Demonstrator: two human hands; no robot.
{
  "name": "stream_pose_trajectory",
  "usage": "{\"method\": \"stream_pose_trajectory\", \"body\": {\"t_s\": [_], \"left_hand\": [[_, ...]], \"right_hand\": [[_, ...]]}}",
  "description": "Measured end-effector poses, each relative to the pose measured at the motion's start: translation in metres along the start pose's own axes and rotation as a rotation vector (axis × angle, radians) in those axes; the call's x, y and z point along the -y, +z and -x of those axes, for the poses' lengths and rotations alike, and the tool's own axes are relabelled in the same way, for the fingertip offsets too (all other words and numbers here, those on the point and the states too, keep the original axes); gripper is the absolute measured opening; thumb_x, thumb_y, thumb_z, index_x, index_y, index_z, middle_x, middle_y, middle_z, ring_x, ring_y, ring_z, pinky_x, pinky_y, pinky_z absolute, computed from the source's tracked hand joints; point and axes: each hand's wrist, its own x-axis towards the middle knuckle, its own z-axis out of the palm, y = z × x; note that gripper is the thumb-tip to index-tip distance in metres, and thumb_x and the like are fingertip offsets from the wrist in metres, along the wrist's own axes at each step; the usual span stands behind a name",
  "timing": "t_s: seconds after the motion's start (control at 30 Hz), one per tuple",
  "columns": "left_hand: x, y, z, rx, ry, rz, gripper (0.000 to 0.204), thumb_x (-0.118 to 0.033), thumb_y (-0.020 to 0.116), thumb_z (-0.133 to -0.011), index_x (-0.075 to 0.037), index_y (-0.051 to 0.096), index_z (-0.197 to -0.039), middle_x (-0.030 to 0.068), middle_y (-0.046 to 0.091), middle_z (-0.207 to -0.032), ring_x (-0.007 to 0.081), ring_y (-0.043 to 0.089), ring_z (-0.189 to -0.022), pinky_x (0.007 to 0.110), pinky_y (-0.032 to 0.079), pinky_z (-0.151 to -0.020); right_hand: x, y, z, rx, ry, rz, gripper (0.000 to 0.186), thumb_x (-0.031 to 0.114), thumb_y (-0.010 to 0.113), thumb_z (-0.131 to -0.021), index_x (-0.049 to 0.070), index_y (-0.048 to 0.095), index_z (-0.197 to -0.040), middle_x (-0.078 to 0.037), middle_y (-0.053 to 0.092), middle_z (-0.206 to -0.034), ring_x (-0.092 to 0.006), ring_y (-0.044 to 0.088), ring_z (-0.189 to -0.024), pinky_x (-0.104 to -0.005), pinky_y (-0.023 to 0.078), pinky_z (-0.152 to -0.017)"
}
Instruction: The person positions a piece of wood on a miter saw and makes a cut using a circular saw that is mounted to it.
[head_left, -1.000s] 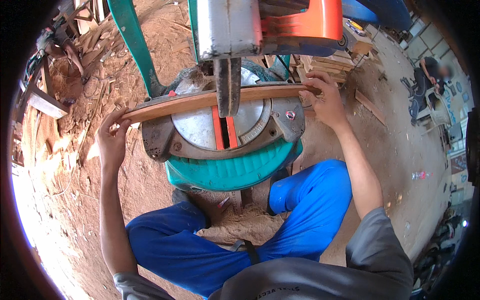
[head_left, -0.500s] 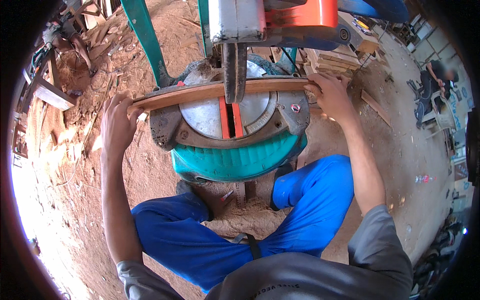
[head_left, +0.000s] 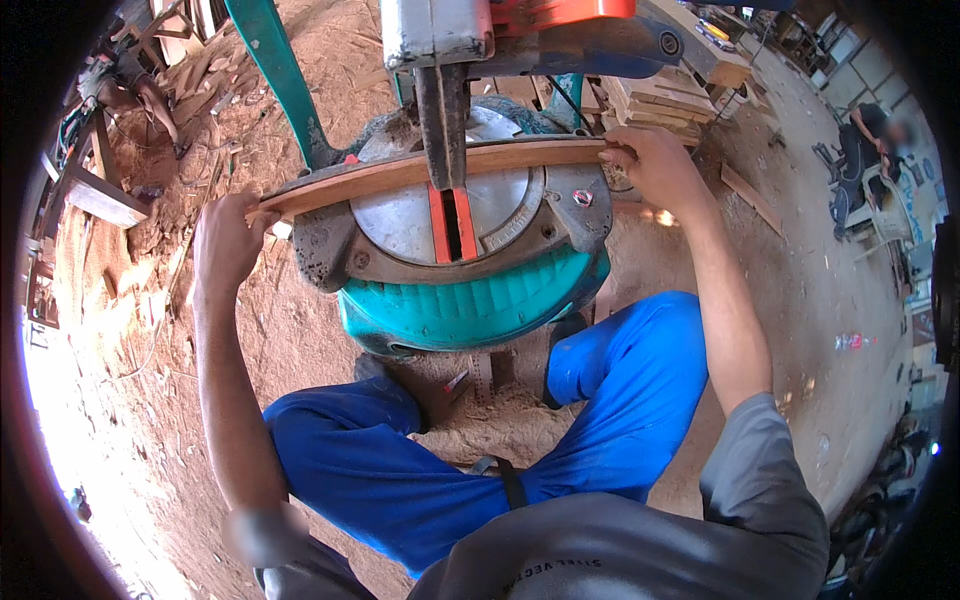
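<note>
A long, thin wooden strip (head_left: 385, 180) lies across the round metal table of a miter saw (head_left: 385, 225), against its back fence. My left hand (head_left: 230, 235) is closed round the strip's left end, beyond the saw base. At the other end my right hand (head_left: 655, 165) grips the strip with thumb and fingers. The saw's dark blade guard (head_left: 442, 120) hangs over the middle of the strip and hides part of it. Beneath it, an orange-edged slot (head_left: 440, 228) runs through the round table. Whether the blade itself touches the wood is hidden.
Stacked boards (head_left: 655, 105) lie behind the saw on the right, and a loose plank (head_left: 752, 200) rests on the floor. Wood scraps and shavings cover the ground at left. One person sits at far right; another is partly visible at far left. My knees flank the saw's front.
The saw and strip appear slightly higher and further left in the picture as the view shifts. Both hands still hold the strip's ends; my left fingers look more tightly closed.
</note>
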Motion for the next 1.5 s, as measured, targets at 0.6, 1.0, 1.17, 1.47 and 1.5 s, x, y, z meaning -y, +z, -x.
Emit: {"method": "stream_pose_trajectory", "body": {"t_s": [0.6,1.0,1.17,1.47,1.5], "left_hand": [[0.0,-0.014,-0.014,0.082,0.059,0.121,0.031,-0.021,0.086,-0.078,0.0,0.079,-0.1,0.02,0.078,-0.097,0.0337,0.076,-0.096,0.043,0.057,-0.088],[0.004,-0.012,-0.019,0.08,0.106,0.143,0.036,-0.028,0.087,-0.075,0.002,0.078,-0.092,0.0228,0.076,-0.09,0.0382,0.075,-0.088,0.044,0.057,-0.085],[0.015,-0.014,-0.019,0.102,0.109,0.125,0.039,-0.033,0.086,-0.075,0.001,0.079,-0.092,0.0211,0.077,-0.09,0.0365,0.076,-0.089,0.044,0.057,-0.084],[0.012,-0.013,-0.019,0.103,0.129,0.104,0.034,-0.025,0.086,-0.076,0.003,0.078,-0.093,0.021,0.077,-0.089,0.0332,0.077,-0.086,0.042,0.058,-0.082],[0.006,-0.016,-0.015,0.068,0.15,0.072,0.034,-0.025,0.086,-0.076,0.004,0.077,-0.092,0.021,0.077,-0.088,0.0331,0.077,-0.085,0.042,0.058,-0.081]], "right_hand": [[-0.006,0.006,0.003,0.029,0.116,-0.049,0.03,0.027,0.07,-0.097,0.005,0.072,-0.117,-0.02,0.072,-0.111,-0.0407,0.067,-0.106,-0.0493,0.052,-0.089],[-0.015,0.017,0.011,-0.161,-0.019,-0.026,0.025,0.021,0.071,-0.095,0.004,0.071,-0.114,-0.018,0.071,-0.104,-0.0398,0.066,-0.102,-0.0478,0.051,-0.089],[-0.015,0.024,0.009,-0.149,-0.036,-0.047,0.026,0.024,0.068,-0.097,0.006,0.069,-0.116,-0.016,0.071,-0.108,-0.0394,0.064,-0.107,-0.0483,0.05,-0.093],[-0.017,0.024,0.005,-0.075,-0.002,-0.036,0.024,0.025,0.068,-0.097,0.006,0.067,-0.112,-0.019,0.071,-0.104,-0.0431,0.066,-0.102,-0.0523,0.052,-0.084],[-0.016,0.024,0.004,-0.08,-0.005,-0.043,0.025,0.026,0.068,-0.097,0.006,0.067,-0.112,-0.019,0.071,-0.103,-0.0432,0.066,-0.101,-0.0525,0.052,-0.084]]}}
